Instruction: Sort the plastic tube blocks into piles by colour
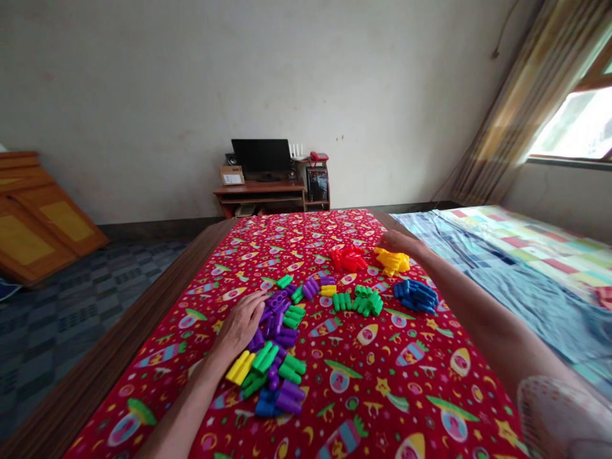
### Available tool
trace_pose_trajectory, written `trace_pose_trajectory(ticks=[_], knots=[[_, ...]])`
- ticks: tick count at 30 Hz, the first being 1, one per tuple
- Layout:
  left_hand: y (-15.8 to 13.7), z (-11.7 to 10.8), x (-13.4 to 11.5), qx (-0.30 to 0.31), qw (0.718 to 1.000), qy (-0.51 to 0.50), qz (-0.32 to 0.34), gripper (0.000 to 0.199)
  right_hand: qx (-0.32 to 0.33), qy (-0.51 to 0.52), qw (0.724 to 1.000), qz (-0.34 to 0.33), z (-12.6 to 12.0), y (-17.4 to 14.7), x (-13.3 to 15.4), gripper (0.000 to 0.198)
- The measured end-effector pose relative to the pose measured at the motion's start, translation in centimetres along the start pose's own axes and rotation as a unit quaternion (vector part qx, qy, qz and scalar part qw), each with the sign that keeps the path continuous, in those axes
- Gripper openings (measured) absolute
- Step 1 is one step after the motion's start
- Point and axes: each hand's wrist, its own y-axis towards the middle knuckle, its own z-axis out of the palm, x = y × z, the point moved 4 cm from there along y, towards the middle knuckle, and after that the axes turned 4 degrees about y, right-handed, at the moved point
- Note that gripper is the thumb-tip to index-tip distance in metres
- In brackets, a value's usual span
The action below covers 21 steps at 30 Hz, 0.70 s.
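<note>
My left hand (243, 322) lies open on the left side of a loose mixed pile, its fingertips touching the purple toy blocks (275, 312). Green blocks (265, 358), a yellow block (240, 368) and a blue block (268, 403) lie around them, nearer to me. My right hand (399, 242) is stretched out just behind a heap of yellow blocks (393, 261); its fingers are too blurred to tell what they do. Beside that heap are red blocks (349, 258), dark blue blocks (415, 296) and a green group (366, 301).
A red patterned cloth (354, 357) covers the table, whose brown edge (124, 331) shows at left. A bed (507, 268) adjoins on the right. Beyond stands a desk (261, 188) with a monitor (261, 157). A wooden cabinet (48, 217) is at far left.
</note>
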Motion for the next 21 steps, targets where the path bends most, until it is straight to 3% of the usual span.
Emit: trace_pose_trajectory(ticks=[6, 11, 17, 21], knots=[[0.1, -0.1, -0.2, 0.003, 1.000, 0.000, -0.004, 0.049, -0.056, 0.018, 0.998, -0.020, -2.2, -1.3, 0.3, 0.037], [0.2, -0.1, -0.2, 0.004, 1.000, 0.001, -0.008, 0.052, -0.098, 0.009, 0.990, -0.099, -4.3, -3.3, 4.2, 0.034], [0.2, 0.1, -0.1, -0.002, 1.000, -0.008, -0.007, 0.052, -0.006, -0.011, 0.976, -0.219, -2.6, -7.6, 10.8, 0.030], [0.3, 0.1, -0.1, -0.009, 1.000, -0.009, 0.003, 0.047, -0.042, 0.029, 0.976, -0.212, -0.9, -8.9, 13.3, 0.025]])
